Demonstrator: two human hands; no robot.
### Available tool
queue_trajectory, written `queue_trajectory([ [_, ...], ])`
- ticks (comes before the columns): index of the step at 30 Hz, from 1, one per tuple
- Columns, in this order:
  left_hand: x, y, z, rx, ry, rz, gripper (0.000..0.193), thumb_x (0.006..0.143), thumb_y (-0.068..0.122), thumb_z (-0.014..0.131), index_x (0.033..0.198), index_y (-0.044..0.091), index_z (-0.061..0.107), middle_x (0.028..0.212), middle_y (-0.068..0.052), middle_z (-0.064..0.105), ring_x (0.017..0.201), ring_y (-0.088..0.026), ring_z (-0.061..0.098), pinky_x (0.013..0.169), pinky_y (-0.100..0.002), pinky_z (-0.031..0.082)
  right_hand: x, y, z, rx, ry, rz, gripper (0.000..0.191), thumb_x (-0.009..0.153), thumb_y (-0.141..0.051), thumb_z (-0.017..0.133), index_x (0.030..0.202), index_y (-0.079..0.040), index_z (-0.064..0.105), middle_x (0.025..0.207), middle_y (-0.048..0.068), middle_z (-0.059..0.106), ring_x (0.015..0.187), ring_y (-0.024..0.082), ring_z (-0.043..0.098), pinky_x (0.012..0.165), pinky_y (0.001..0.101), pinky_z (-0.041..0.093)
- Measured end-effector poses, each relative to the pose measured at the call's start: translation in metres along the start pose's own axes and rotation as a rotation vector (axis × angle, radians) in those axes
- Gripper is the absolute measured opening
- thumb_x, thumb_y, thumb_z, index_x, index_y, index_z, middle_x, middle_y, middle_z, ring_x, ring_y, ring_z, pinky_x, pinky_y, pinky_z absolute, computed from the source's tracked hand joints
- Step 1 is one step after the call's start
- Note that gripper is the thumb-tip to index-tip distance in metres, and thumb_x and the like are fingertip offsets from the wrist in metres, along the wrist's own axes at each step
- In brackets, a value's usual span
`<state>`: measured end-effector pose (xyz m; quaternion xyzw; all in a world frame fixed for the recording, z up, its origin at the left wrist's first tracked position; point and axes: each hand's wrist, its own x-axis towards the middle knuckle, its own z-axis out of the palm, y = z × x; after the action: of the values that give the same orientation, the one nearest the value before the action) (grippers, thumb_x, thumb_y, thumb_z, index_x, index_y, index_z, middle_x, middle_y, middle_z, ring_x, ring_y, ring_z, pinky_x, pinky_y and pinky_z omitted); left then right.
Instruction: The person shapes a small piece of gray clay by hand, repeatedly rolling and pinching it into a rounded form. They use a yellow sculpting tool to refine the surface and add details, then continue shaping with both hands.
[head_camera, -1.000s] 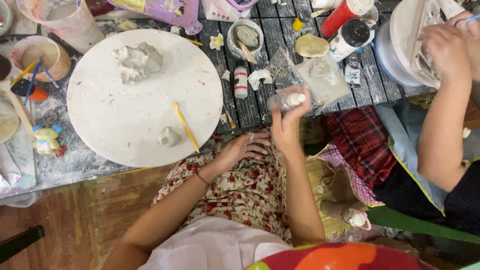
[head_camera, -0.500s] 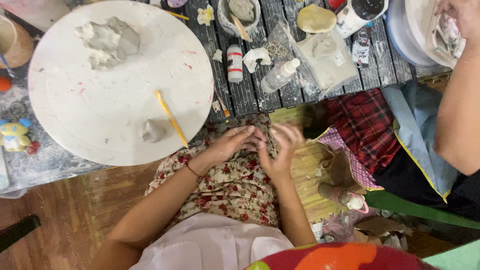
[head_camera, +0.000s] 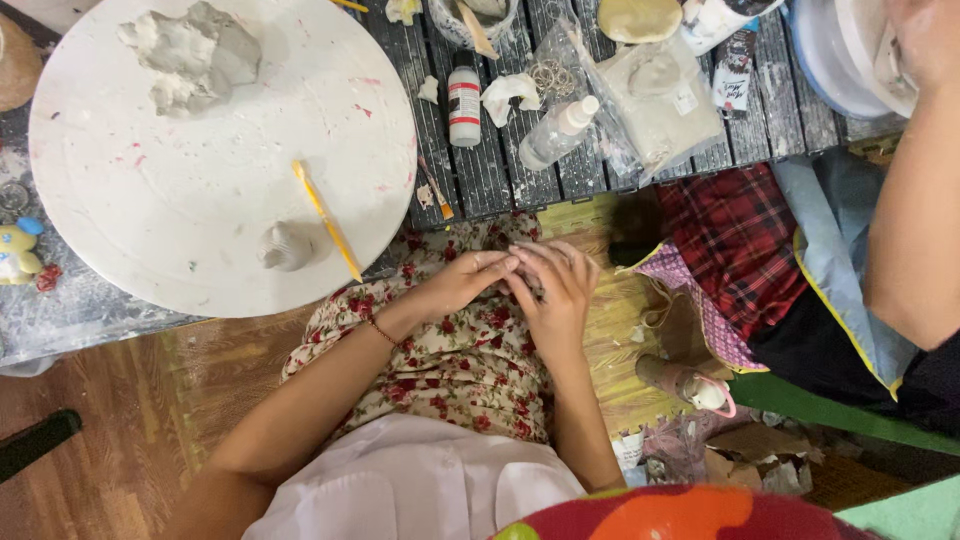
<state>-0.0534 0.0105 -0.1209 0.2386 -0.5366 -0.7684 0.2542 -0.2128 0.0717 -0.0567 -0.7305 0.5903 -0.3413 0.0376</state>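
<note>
My left hand (head_camera: 455, 285) and my right hand (head_camera: 558, 300) meet over my lap, above a floral skirt (head_camera: 450, 360). Their fingertips press together on a small dark bit (head_camera: 534, 289) that looks like clay and is mostly hidden. On the dark slatted table (head_camera: 495, 185) just beyond lies a small clear spray bottle (head_camera: 555, 130) on its side. A round white board (head_camera: 200, 180) to the left carries a big grey clay lump (head_camera: 195, 50), a small clay shape (head_camera: 285, 245) and a yellow stick tool (head_camera: 327, 220).
A white bottle with a red label (head_camera: 463, 100), a thin brush (head_camera: 435, 190) and a plastic bag (head_camera: 660, 95) lie on the table. Another person's arm (head_camera: 915, 210) reaches in at the right, above plaid cloth (head_camera: 735, 240). A small toy figure (head_camera: 18, 250) sits at the left edge.
My right hand set the spray bottle down on the table and came back to my lap. Both hands, spread open half a second ago, have now closed together fingertip to fingertip.
</note>
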Motion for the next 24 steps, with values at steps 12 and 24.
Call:
queue_trajectory([
  [12,0.004,-0.005,0.005,0.011,0.050,0.034,0.049,0.111,0.035,0.043,0.137,-0.002,0.061,0.113,-0.006,0.070,0.100,-0.012,0.063,0.091,-0.029,0.055,0.005,-0.004,-0.012,-0.211,0.020,-0.133,0.026,0.091,-0.026,0.085,0.111,-0.013,0.075,0.105,-0.001,0.078,0.118,0.019,0.064,0.114,0.0500,0.027],
  [24,0.002,0.007,0.008,-0.090,0.088,-0.254,0.073,0.107,0.057,0.026,0.126,0.000,0.066,0.117,-0.012,0.074,0.109,-0.022,0.068,0.101,-0.034,0.053,0.015,-0.010,-0.029,-0.135,-0.068,-0.117,0.022,0.089,-0.015,0.082,0.110,-0.014,0.077,0.113,-0.001,0.078,0.120,0.022,0.064,0.116,0.0539,0.027],
])
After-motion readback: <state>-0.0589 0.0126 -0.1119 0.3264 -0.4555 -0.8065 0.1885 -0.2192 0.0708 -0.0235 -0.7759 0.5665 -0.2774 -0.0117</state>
